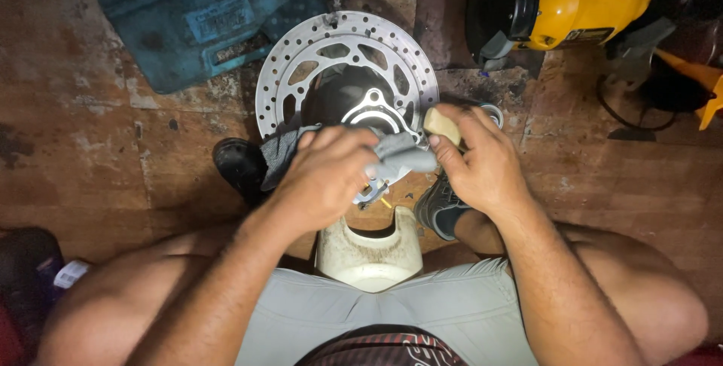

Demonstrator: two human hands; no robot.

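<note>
A blue case lies on the floor at far left. The left hand grips a grey rag over the brake disc. The right hand pinches a tan block. A yellow tool sits at far right.

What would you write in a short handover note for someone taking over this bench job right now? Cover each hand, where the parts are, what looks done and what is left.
Left hand: pressing a grey cloth onto a small metal part held above the knees.
Right hand: steadying the same part, fingers around a tan block.
Brake disc: flat on the wooden floor just beyond the hands.
White plastic seat: between the legs.
Done: cannot tell how clean the part is; the cloth hides it.
Left: wiping appears unfinished.
</note>
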